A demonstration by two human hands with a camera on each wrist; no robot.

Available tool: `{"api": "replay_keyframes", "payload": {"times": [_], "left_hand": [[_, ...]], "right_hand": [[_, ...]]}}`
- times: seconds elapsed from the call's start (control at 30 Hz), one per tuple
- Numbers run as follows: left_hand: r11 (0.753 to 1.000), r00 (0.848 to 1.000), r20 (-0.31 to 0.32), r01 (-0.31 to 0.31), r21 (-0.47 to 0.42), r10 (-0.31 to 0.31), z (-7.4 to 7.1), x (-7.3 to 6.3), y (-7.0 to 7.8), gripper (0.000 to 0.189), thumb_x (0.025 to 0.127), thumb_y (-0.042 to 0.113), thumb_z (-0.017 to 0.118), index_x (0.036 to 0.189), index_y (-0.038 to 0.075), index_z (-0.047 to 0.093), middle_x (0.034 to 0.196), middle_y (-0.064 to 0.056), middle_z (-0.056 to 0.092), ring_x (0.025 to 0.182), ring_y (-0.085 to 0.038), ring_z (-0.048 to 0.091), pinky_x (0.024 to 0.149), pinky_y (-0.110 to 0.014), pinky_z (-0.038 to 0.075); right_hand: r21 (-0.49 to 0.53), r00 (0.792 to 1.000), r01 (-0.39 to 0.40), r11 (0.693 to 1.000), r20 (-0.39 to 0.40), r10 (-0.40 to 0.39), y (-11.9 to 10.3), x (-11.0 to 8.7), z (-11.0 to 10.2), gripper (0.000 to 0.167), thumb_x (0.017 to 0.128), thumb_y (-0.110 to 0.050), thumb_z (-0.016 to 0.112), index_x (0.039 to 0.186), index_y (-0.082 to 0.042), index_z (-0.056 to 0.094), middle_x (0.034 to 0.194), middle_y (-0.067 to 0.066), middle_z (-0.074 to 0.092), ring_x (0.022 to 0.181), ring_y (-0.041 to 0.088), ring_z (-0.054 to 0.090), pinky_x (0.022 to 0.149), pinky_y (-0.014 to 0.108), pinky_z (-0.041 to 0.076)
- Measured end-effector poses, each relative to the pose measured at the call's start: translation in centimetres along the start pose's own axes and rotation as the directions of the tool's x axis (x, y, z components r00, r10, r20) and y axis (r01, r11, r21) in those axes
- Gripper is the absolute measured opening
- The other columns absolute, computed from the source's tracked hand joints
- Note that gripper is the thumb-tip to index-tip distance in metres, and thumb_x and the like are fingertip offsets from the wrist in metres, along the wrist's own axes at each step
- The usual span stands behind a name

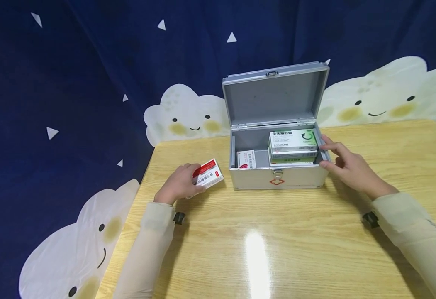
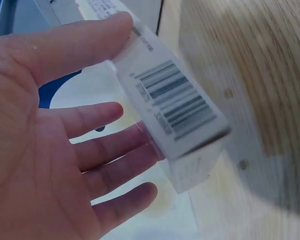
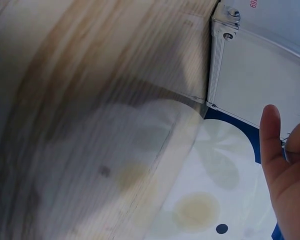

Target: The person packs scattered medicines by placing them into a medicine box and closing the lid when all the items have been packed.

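My left hand (image 1: 180, 182) grips a white-and-red medicine box (image 1: 209, 176) just above the table, left of the case. In the left wrist view the thumb lies on the barcode side of this box (image 2: 165, 95), with the fingers behind it. A silver first-aid case (image 1: 253, 178) stands with its lid up. At its right wall is my right hand (image 1: 346, 166), thumb and index finger over the rim. Inside the case, green-and-white medicine boxes (image 1: 290, 141) are stacked on the right. A white box with red marks (image 1: 246, 159) lies at the left.
The wooden table (image 1: 277, 241) extends in front of the case and to both sides. Behind and to the left hangs a dark blue curtain (image 1: 102, 62) with white clouds. The raised lid (image 1: 275, 97) stands close to it.
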State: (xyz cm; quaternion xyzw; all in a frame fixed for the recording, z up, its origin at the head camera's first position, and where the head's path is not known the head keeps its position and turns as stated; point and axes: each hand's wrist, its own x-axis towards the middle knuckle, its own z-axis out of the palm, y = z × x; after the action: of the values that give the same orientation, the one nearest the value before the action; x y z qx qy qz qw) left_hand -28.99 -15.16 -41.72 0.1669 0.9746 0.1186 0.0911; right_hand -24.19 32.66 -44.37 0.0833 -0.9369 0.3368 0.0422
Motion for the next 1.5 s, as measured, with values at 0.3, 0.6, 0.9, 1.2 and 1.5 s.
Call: {"api": "replay_keyframes", "payload": {"times": [0.3,0.6,0.9,1.2,1.5], "left_hand": [[1.0,0.999,-0.038,-0.007,-0.025,0.006,0.2,-0.4,-0.2,0.068,0.08,0.045,0.077,0.134,0.01,0.056,0.107,-0.009,0.062,0.092,-0.023,0.056,0.081,-0.037,0.049],[0.997,0.996,-0.084,0.023,-0.073,-0.029,-0.3,-0.7,-0.1,0.063,0.085,0.057,0.065,0.124,0.008,0.06,0.101,-0.007,0.06,0.084,-0.02,0.057,0.071,-0.033,0.047],[0.982,0.974,-0.173,0.12,-0.146,-0.144,-1.7,-0.9,1.6,0.075,0.084,0.064,0.061,0.133,0.008,0.055,0.104,-0.006,0.058,0.084,-0.022,0.057,0.065,-0.031,0.045],[0.968,0.966,-0.234,0.052,-0.246,-0.111,-3.2,-0.5,4.1,0.079,0.082,0.062,0.064,0.139,0.01,0.05,0.108,-0.005,0.058,0.089,-0.02,0.057,0.069,-0.032,0.048],[0.939,0.965,-0.255,-0.03,-0.342,-0.062,-4.6,0.7,7.2,0.086,0.085,0.058,0.064,0.151,0.014,0.034,0.118,-0.007,0.055,0.095,-0.019,0.058,0.075,-0.033,0.051]], "right_hand": [[0.016,1.0,0.0,1.0,-0.002,0.0,0.0,0.0,0.2,0.051,0.099,-0.037,0.058,0.144,-0.018,0.043,0.166,-0.01,0.017,0.107,0.034,0.053,0.09,0.013,0.044],[-0.007,0.998,0.049,0.999,-0.044,-0.049,0.1,0.1,0.2,0.048,0.098,-0.033,0.061,0.141,-0.017,0.045,0.165,-0.006,0.024,0.082,0.01,0.051,0.071,0.02,0.043],[0.035,0.985,0.144,0.989,-0.102,-0.14,0.4,0.1,0.8,0.043,0.098,-0.025,0.062,0.137,-0.011,0.051,0.163,0.001,0.031,0.11,-0.014,0.038,0.084,0.015,0.036],[0.039,0.984,0.147,0.988,-0.106,-0.142,0.4,0.1,0.9,0.043,0.098,-0.024,0.062,0.138,-0.012,0.05,0.163,0.0,0.031,0.105,-0.017,0.036,0.085,0.017,0.036],[0.042,0.986,0.132,0.99,-0.11,-0.127,0.4,0.0,0.9,0.044,0.098,-0.025,0.061,0.139,-0.011,0.048,0.164,-0.001,0.029,0.1,-0.02,0.039,0.083,0.006,0.036]]}}
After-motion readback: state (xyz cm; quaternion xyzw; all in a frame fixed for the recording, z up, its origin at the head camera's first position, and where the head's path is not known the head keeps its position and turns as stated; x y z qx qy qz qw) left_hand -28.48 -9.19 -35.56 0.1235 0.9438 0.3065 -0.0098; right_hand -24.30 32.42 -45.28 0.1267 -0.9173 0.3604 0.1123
